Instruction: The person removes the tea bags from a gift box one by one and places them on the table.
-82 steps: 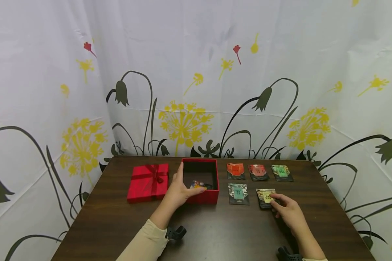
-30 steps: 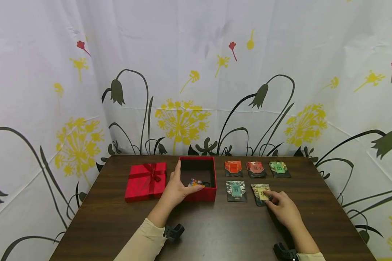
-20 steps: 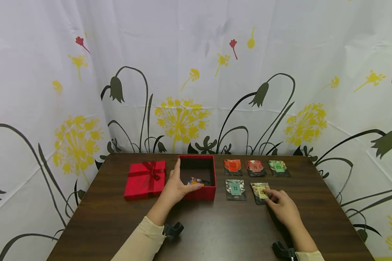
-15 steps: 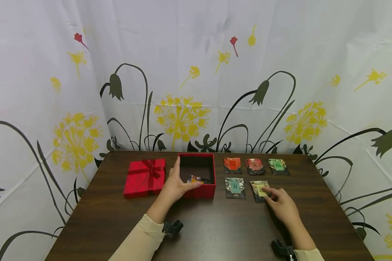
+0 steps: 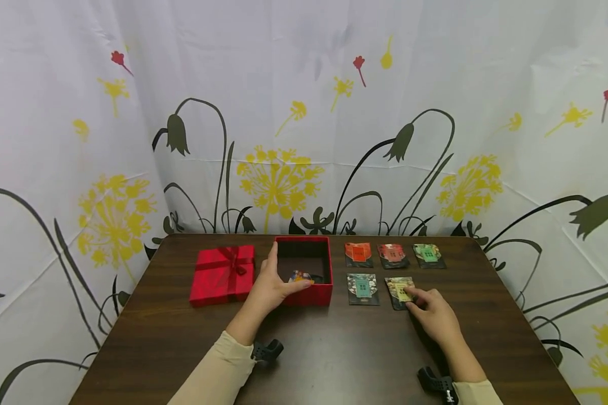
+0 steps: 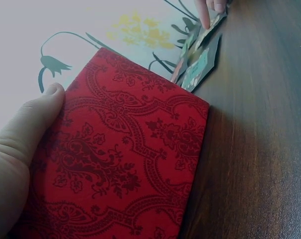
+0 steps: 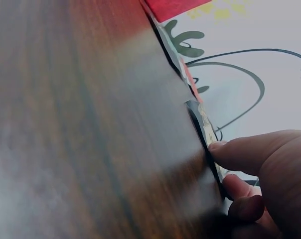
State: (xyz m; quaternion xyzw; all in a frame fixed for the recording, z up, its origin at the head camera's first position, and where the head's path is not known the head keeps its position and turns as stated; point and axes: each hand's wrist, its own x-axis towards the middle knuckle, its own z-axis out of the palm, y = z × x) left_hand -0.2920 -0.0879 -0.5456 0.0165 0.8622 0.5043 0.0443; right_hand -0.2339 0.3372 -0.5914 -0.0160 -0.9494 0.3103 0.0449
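Note:
My left hand (image 5: pixel 269 288) grips a red gift box (image 5: pixel 315 297) at its near left corner. Its thumb lies along the front rim, and the fingers are behind the left wall. The box is uncovered, with a dark inside; a small colourful packet (image 5: pixel 298 276) shows in it just beyond my thumb. In the left wrist view, the box's patterned red wall (image 6: pixel 125 149) fills the middle. My right hand (image 5: pixel 437 318) pinches the right edge of a flat packet with a yellow label (image 5: pixel 395 288), low at the table. In the right wrist view, my thumb (image 7: pixel 240 152) presses its edge.
Left of the box lies its red lid (image 5: pixel 222 277) with a ribbon bow. A teal-labelled packet (image 5: pixel 362 288) is left of the pinched one. Orange (image 5: pixel 358 255), red (image 5: pixel 393 255) and green (image 5: pixel 429 256) packets line the back of the dark wooden table (image 5: pixel 329 360), before a flowered curtain.
The yellow-labelled packet has slid slightly left, nearer the teal one, with my right hand following. My left hand has stayed on the box. The head view has shifted a little.

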